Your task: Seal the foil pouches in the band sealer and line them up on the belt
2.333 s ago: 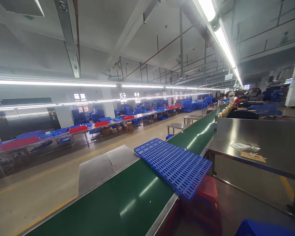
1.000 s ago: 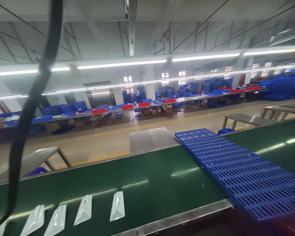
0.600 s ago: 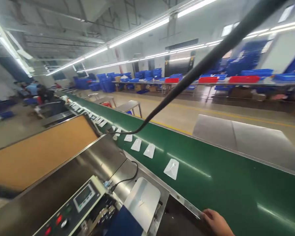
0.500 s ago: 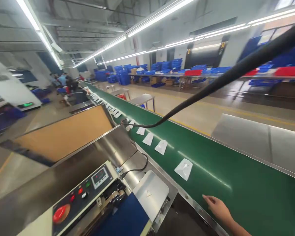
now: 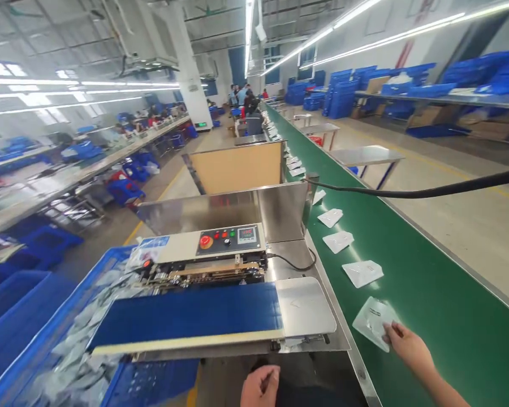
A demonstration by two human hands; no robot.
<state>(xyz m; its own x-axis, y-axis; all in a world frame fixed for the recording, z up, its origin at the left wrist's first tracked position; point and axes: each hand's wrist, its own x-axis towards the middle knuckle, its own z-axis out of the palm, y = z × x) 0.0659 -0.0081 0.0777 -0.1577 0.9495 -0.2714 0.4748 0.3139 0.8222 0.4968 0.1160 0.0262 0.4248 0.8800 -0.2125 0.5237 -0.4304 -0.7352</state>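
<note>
On the green conveyor belt (image 5: 428, 316), my right hand (image 5: 409, 345) pinches the edge of a white pouch (image 5: 374, 319) between thumb and fingers. That pouch has small dark print and lies nearly flat. Further up the belt, more white pouches follow in a line, the closest being a pouch (image 5: 362, 273). My left hand (image 5: 261, 386) is at the bottom middle, just below the front edge of a band sealing machine (image 5: 212, 249). Its fingers are curled in and I see nothing in them. The machine has a blue belt (image 5: 195, 316) and a metal plate (image 5: 307, 305).
A blue crate (image 5: 59, 316) of silvery-white pouches stands at the machine's left end. A black cable (image 5: 407, 192) crosses the belt. Behind the machine is a tan board (image 5: 237, 167). Metal tables (image 5: 367, 155) stand right of the belt, and people (image 5: 246, 102) are far back.
The view has turned left, bringing the crate and my left hand into sight. My right hand, earlier apart from the pouches, now grips the nearest one.
</note>
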